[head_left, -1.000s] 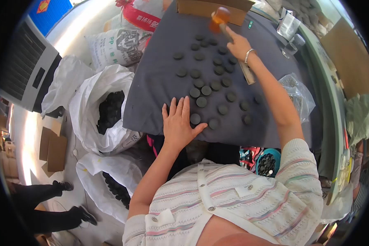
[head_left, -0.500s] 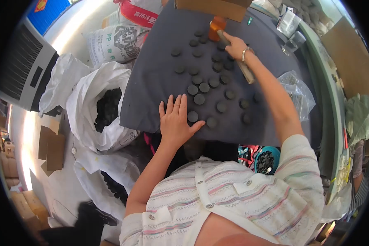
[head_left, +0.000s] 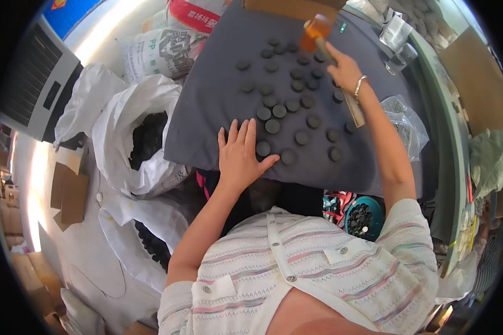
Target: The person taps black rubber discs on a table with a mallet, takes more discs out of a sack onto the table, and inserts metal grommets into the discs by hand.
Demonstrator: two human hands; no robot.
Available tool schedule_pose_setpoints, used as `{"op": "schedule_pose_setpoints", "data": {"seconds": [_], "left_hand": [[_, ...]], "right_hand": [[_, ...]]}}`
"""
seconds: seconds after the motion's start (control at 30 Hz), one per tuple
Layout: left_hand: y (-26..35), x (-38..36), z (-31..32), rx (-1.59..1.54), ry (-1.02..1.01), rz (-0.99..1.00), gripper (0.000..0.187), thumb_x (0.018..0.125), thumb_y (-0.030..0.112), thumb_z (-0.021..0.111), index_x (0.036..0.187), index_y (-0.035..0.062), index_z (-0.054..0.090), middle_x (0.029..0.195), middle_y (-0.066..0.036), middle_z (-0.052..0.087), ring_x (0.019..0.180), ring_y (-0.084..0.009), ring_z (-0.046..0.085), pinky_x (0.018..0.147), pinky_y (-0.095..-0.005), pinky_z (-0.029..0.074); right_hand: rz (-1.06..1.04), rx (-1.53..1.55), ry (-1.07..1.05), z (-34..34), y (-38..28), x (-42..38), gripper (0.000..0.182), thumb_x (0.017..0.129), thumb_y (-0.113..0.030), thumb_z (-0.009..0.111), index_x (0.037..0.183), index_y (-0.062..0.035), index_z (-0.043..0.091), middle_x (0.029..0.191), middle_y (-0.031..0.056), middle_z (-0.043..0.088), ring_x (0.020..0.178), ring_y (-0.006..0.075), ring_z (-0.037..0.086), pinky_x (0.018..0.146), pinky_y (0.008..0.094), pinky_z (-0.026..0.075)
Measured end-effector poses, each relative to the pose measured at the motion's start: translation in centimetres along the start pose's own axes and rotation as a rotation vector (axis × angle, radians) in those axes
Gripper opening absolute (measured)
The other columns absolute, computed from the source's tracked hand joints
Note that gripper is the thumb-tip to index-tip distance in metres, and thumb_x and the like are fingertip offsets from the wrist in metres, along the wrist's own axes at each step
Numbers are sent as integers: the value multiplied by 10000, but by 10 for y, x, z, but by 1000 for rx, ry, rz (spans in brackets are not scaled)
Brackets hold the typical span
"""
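Observation:
My left hand [head_left: 240, 155] lies flat with its fingers apart on the dark grey cloth [head_left: 201, 106], beside a round black disc [head_left: 262, 148] near its thumb. My right hand [head_left: 345, 68] is wrapped round the wooden handle of a hammer with an orange head [head_left: 317, 33]. The hammer is over the far part of the cloth, its head slightly blurred. Several black discs [head_left: 279, 111] are spread over the cloth between and beyond my hands. Some discs near my right forearm are partly hidden.
Left of the cloth stand white sacks [head_left: 109, 134] holding black pieces. A cardboard box [head_left: 290, 8] is at the far edge. To the right are a clear plastic bag [head_left: 402, 125] and a clear cup [head_left: 401, 58]. A teal bowl [head_left: 381, 215] of black pieces sits below the near edge.
My right hand and the hammer have moved to the right, with the orange head further right too. My left hand stays beside the same disc. The view has shifted slightly.

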State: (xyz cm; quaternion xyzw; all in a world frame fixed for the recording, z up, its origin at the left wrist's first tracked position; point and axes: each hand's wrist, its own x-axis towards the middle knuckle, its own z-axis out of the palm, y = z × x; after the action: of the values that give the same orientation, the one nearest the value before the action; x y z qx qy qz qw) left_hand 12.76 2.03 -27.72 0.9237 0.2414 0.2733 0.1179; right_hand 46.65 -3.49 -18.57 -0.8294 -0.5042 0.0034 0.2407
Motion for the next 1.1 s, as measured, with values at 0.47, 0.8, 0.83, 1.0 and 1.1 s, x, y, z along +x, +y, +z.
{"op": "schedule_pose_setpoints", "data": {"seconds": [0.47,0.8,0.83,1.0,1.1], "left_hand": [[4,0,-1,14,-13,13,935,680,540,751,1350,-29,435,1316,-171,534,1278,-379,436,1070,-559,273],[5,4,-2,28,-21,-1,922,696,547,739,1348,-29,435,1323,-162,531,1272,-383,440,1064,-566,276],[6,1,-3,28,-27,-3,920,696,547,739,1347,-28,436,1323,-161,531,1271,-383,441,1064,-566,276],[5,-2,-4,17,-31,1,921,684,536,752,1346,-23,440,1323,-158,532,1271,-382,443,1064,-566,277],[5,1,-1,20,-28,-13,921,679,529,758,1345,-23,442,1321,-158,533,1272,-381,442,1065,-564,276]], "right_hand": [[-22,-172,-8,26,11,-7,739,777,-78,548,1474,-183,324,1062,248,645,957,381,635,866,451,491],[121,-203,47,-16,18,9,720,796,-126,559,1470,-172,310,1175,243,605,1067,392,592,934,452,462],[183,-245,-35,-3,16,4,726,800,-129,561,1475,-165,298,1200,241,595,1098,389,579,954,446,453],[184,-156,-105,-15,31,16,737,809,-145,574,1484,-143,278,1282,236,551,1193,382,522,1018,422,413],[184,-108,9,-28,17,9,708,805,-148,579,1465,-119,324,1275,243,553,1186,382,528,1017,414,415]]}}
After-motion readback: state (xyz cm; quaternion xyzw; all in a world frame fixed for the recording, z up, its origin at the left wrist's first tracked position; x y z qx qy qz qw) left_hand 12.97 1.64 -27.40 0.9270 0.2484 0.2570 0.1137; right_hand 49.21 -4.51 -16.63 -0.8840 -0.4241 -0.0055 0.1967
